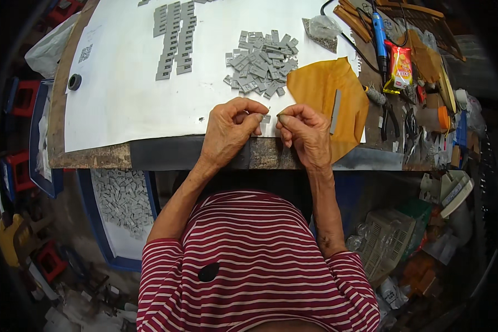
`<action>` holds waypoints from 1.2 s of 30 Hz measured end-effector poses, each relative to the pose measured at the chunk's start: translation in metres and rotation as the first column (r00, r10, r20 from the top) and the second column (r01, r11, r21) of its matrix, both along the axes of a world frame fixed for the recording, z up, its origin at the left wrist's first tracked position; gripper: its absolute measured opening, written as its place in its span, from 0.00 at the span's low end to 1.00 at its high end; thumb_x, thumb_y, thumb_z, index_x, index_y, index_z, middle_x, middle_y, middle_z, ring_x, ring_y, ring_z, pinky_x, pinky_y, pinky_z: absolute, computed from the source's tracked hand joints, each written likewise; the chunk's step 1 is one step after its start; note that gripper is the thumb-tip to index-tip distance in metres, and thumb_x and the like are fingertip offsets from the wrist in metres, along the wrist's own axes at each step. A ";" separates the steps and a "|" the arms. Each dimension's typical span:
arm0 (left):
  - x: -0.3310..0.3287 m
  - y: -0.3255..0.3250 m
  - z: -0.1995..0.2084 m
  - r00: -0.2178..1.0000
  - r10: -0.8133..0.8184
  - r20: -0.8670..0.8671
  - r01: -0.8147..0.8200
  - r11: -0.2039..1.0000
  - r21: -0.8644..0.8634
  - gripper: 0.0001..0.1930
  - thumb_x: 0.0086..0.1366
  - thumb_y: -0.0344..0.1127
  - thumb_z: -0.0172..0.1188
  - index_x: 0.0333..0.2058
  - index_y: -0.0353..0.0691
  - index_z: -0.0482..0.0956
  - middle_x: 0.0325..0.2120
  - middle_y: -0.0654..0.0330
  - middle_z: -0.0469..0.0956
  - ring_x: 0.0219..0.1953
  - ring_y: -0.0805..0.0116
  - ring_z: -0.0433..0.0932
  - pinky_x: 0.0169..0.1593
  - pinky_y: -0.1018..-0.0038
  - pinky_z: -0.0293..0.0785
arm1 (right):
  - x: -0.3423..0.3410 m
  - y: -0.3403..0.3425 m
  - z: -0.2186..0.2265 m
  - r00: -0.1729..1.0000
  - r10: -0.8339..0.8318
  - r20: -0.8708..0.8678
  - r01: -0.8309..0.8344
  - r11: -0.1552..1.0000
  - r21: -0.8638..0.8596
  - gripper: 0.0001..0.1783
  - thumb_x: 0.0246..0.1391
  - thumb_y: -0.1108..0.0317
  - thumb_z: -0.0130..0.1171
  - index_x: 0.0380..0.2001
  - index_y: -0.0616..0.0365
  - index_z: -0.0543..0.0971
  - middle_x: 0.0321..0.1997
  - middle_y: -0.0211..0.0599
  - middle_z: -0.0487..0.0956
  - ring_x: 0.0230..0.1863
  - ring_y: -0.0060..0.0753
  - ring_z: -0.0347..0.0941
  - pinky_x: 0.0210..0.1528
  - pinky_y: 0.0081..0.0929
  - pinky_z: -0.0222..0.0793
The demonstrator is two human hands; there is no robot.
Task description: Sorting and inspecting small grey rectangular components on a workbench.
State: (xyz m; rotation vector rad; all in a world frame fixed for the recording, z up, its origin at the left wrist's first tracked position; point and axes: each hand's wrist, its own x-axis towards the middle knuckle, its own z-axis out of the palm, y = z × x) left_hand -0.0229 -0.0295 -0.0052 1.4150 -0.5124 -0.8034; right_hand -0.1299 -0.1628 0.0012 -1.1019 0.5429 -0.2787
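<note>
Over the white sheet (122, 110) near the table's front edge, my left hand (229, 130) is closed. A small flat grey piece (266, 119) shows at its thumb and fingertips. Close to its right, my right hand (307, 133) is pinched, thumb against forefinger. Whatever it holds is too small to make out. Just beyond my hands lies a heap of small grey rectangular pieces (263, 63). More such pieces stand in stepped rows (176, 41) farther left. A brown-orange sheet (310, 83), with a grey strip (336, 110) on it, lies beside my right hand.
At the right are pliers (392, 122), a blue-handled tool (379, 33), a red-yellow packet (400, 67) and a bag of small grains (320, 34). A dark ring (74, 82) sits at the left. Below the table, a blue tray (116, 260) holds many grey pieces.
</note>
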 end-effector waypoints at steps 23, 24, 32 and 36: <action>-0.008 -0.004 0.001 1.000 -0.017 0.026 0.019 0.998 -0.052 0.06 0.57 0.24 0.52 0.33 0.30 0.76 0.19 0.66 0.72 0.20 0.83 0.69 0.24 0.86 0.65 | -0.004 0.007 0.001 0.992 0.070 -0.104 -0.095 0.963 -0.253 0.06 0.46 0.78 0.56 0.31 0.65 0.76 0.20 0.24 0.72 0.18 0.10 0.64 0.19 0.09 0.58; -0.008 -0.004 0.001 0.999 -0.017 0.036 0.019 0.998 -0.057 0.06 0.57 0.23 0.51 0.33 0.30 0.76 0.19 0.67 0.72 0.20 0.84 0.68 0.24 0.86 0.65 | -0.004 0.007 0.001 0.992 0.067 -0.108 -0.094 0.960 -0.263 0.07 0.46 0.79 0.56 0.31 0.65 0.75 0.20 0.24 0.72 0.18 0.10 0.64 0.19 0.09 0.58; -0.008 -0.003 0.004 0.998 -0.042 0.039 0.044 0.998 -0.045 0.06 0.57 0.23 0.51 0.33 0.31 0.76 0.19 0.68 0.72 0.21 0.84 0.68 0.24 0.87 0.65 | -0.003 0.005 0.001 0.987 0.074 -0.140 -0.111 0.955 -0.276 0.07 0.45 0.79 0.57 0.31 0.65 0.74 0.20 0.25 0.72 0.18 0.10 0.64 0.18 0.09 0.58; -0.008 -0.004 0.004 0.999 -0.037 0.023 0.038 0.997 -0.064 0.06 0.57 0.23 0.51 0.33 0.31 0.76 0.19 0.67 0.72 0.21 0.84 0.68 0.25 0.87 0.65 | -0.003 0.004 0.000 0.986 0.081 -0.145 -0.120 0.953 -0.279 0.07 0.45 0.78 0.57 0.31 0.65 0.74 0.21 0.25 0.72 0.18 0.10 0.64 0.18 0.09 0.58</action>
